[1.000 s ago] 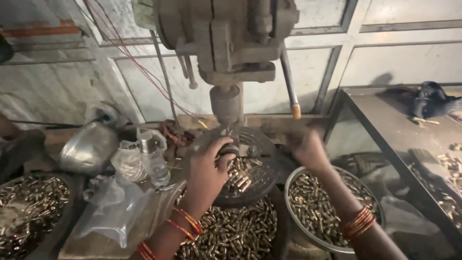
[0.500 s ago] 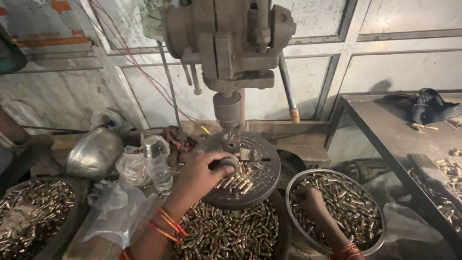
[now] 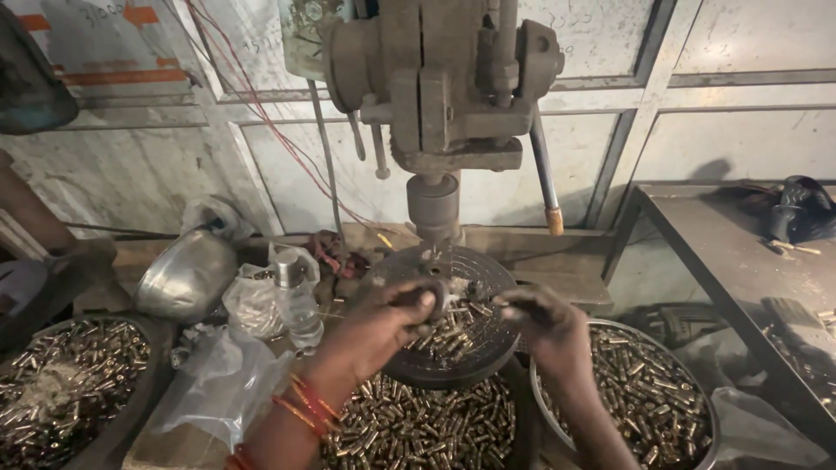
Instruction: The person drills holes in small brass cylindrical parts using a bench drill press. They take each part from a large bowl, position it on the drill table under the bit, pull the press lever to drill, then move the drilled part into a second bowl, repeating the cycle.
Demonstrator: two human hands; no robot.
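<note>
Centre of frame: left hand [image 3: 383, 326] pinched shut on a small metal part [image 3: 435, 298], held on the round drill table [image 3: 440, 370] under the drill press [image 3: 440, 96]. Right hand [image 3: 544, 326], just right of centre, fingers pinched at a tiny piece; contents too small to tell. Loose brass pieces on the table. Lower right: metal bowl [image 3: 679, 344] of brass pieces.

Single head-worn view, looking down and forward, close over the drill press [image 3: 444, 104] table [image 3: 444, 348], wall behind
</note>
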